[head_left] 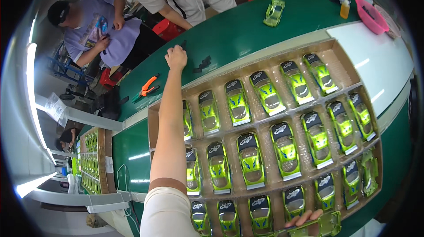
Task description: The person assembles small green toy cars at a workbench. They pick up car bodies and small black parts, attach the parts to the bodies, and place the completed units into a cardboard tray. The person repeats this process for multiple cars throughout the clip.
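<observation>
My left arm reaches across the carton to the green table, where my left hand [176, 57] has its fingers pinched at a small black piece [183, 43]. More small black pieces [202, 64] lie on the table to its right. At the lower edge my right hand [304, 218] holds a bright green toy car body shell [330, 225], partly cut off by the picture. Below both hands lies the cardboard carton [349, 62] with a clear divided liner. Rows of green toy car bodies [250, 159] with black fronts fill its compartments.
Orange-handled pliers [147, 87] lie left of my left arm. Farther back are a single green car body [274, 12], a yellow dropper bottle [345, 8] and a pink basin [370, 16]. Two people are across the table. Another carton of green cars [104, 162] stands far left.
</observation>
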### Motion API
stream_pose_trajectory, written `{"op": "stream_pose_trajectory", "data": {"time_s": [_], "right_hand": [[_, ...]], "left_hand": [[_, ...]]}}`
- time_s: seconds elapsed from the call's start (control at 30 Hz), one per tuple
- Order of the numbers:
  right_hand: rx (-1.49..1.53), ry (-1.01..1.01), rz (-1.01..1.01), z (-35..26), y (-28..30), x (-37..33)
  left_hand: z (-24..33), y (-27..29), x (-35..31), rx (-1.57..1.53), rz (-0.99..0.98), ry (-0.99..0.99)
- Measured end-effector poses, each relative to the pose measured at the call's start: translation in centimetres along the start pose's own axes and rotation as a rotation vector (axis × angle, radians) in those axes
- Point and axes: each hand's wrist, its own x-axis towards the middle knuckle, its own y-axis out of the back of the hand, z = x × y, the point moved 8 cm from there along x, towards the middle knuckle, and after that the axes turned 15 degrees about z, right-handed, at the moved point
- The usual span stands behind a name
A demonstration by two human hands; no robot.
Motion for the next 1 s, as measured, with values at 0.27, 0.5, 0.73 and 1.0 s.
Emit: {"op": "stream_pose_trajectory", "data": {"time_s": [0.27, 0.5, 0.73, 1.0], "right_hand": [[-0.344, 0.276, -0.022, -0.9, -2.2, 1.0], [-0.197, 0.193, 0.029, -0.7, -0.5, 0.9], [-0.097, 0.101, -0.152, 0.0, 2.1, 0.7], [-0.051, 0.036, -0.094, -0.2, 1.9, 0.3]], "left_hand": [[1.5, 0.6, 1.5, 0.016, 0.088, -0.205], [5.1, 3.7, -1.0, -0.227, 0.055, -0.431], [4.5, 3.9, -0.7, -0.567, -0.099, -0.130], [4.8, 1.9, 0.5, -0.902, -0.128, 0.243]]}}
